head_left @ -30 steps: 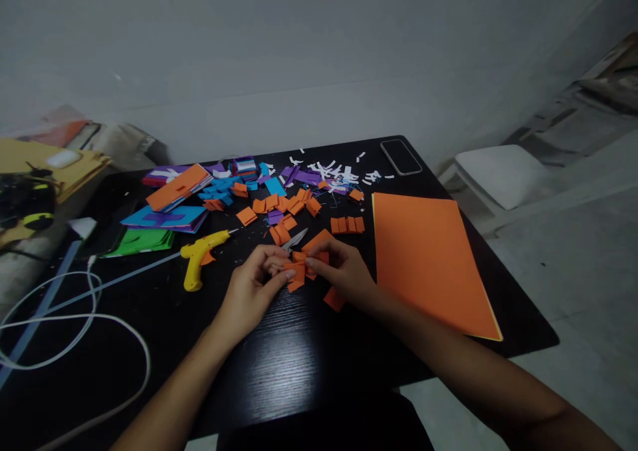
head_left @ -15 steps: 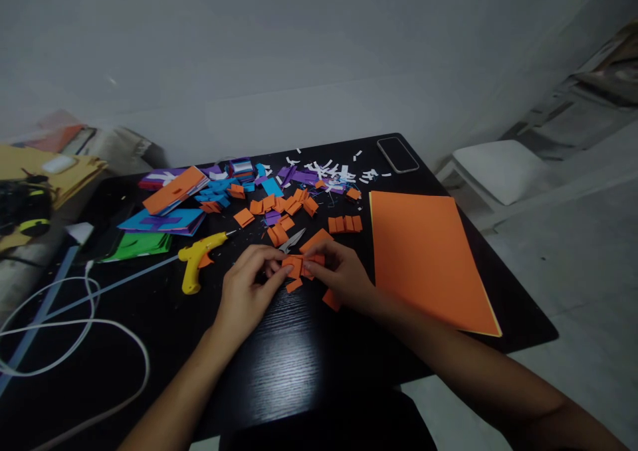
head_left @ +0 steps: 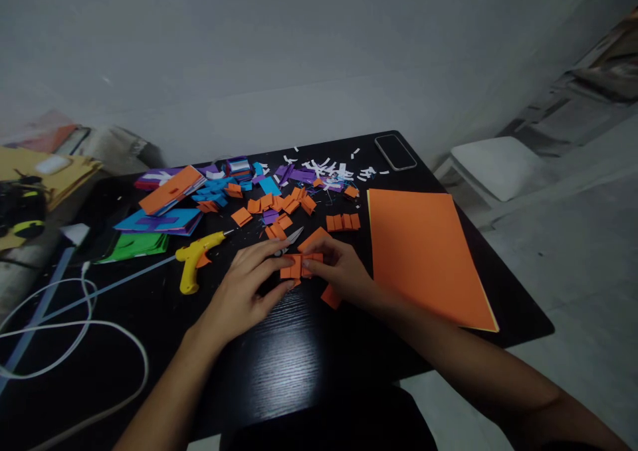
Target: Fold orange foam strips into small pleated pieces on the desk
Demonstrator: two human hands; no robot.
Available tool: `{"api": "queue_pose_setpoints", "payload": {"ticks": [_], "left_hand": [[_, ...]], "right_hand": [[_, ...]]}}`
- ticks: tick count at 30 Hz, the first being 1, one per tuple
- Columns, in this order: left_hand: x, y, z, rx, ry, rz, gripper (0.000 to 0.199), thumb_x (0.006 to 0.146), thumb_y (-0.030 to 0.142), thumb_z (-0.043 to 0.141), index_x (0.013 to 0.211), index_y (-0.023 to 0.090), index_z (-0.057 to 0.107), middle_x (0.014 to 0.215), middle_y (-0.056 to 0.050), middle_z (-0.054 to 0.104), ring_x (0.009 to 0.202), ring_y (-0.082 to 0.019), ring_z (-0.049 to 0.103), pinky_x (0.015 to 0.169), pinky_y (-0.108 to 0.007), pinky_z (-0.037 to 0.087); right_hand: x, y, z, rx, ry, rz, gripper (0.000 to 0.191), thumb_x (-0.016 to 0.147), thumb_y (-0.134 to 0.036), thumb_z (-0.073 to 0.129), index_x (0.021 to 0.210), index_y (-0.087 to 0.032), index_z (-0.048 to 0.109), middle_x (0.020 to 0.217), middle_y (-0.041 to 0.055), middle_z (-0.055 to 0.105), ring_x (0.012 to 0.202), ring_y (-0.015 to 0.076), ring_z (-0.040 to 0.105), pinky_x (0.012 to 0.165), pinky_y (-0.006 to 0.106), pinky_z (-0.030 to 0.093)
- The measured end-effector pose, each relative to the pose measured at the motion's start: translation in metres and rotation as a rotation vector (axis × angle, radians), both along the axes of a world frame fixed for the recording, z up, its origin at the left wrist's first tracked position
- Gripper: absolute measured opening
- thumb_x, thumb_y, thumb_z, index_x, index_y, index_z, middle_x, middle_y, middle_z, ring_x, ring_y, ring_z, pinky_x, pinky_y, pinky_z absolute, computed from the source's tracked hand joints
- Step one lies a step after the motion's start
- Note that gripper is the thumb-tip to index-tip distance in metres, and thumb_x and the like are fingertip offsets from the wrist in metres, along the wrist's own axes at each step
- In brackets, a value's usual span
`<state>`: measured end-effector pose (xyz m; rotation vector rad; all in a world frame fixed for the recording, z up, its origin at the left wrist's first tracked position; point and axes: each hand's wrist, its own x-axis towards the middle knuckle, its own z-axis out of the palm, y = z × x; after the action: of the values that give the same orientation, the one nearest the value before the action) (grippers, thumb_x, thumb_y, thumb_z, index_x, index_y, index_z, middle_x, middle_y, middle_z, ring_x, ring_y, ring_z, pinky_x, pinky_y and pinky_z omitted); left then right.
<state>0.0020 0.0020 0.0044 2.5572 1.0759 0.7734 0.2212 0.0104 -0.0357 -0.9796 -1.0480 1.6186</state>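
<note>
Between my hands lies a small folded orange paper strip (head_left: 296, 267). My left hand (head_left: 249, 281) touches its left end, with thumb below and fingers above. The thumb and fingers of my right hand (head_left: 335, 265) are closed on its right end. Scissors (head_left: 293, 240) lie just beyond, their blades showing and their handles hidden by my left fingers. Another orange piece (head_left: 331, 297) sits under my right hand. Several folded orange pieces (head_left: 343, 222) stand in a row behind my right hand, and more orange pieces (head_left: 267, 203) are scattered behind the scissors.
A yellow glue gun (head_left: 193, 258) lies to the left, near a white cable (head_left: 119, 326). Orange sheets (head_left: 423, 255) cover the right side of the black table (head_left: 259, 364). A phone (head_left: 395, 152), white paper scraps (head_left: 329, 169) and folded coloured packets (head_left: 172, 190) are farther back.
My left fingers have spread and shifted over the orange strip, with the thumb moved to its lower edge. My right hand has kept its hold. The view has shifted slightly.
</note>
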Motion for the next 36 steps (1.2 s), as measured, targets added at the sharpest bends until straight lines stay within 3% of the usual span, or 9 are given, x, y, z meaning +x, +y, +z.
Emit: {"api": "queue_pose_setpoints", "payload": {"ticks": [9, 28, 36], "left_hand": [[0.0010, 0.0025, -0.0068, -0.047, -0.055, -0.017, 0.020, 0.094, 0.024, 0.071, 0.114, 0.022, 0.066, 0.125, -0.009, 0.073, 0.117, -0.024, 0.068, 0.102, -0.042, 0.051], [0.0021, 0.0023, -0.0085, -0.084, -0.119, -0.031, 0.026, 0.093, 0.022, 0.072, 0.118, 0.020, 0.066, 0.121, -0.011, 0.072, 0.115, -0.023, 0.068, 0.098, -0.038, 0.056], [0.0021, 0.0014, -0.0063, -0.065, -0.098, -0.049, 0.026, 0.095, 0.019, 0.068, 0.121, 0.020, 0.064, 0.120, -0.011, 0.071, 0.114, -0.024, 0.067, 0.097, -0.041, 0.056]], "right_hand": [[0.0009, 0.0002, -0.0007, -0.044, 0.030, 0.043, 0.026, 0.069, -0.027, 0.085, 0.088, -0.021, 0.069, 0.082, -0.0026, 0.070, 0.074, 0.0159, 0.072, 0.078, 0.034, 0.061], [0.0025, 0.0011, -0.0016, -0.043, 0.013, 0.059, 0.031, 0.066, -0.022, 0.087, 0.092, -0.022, 0.071, 0.085, -0.0029, 0.073, 0.076, 0.0147, 0.071, 0.077, 0.031, 0.059], [0.0019, -0.0004, 0.0026, -0.042, 0.019, 0.076, 0.031, 0.069, -0.032, 0.089, 0.092, -0.022, 0.070, 0.087, -0.0019, 0.073, 0.078, 0.0146, 0.070, 0.077, 0.031, 0.058]]}}
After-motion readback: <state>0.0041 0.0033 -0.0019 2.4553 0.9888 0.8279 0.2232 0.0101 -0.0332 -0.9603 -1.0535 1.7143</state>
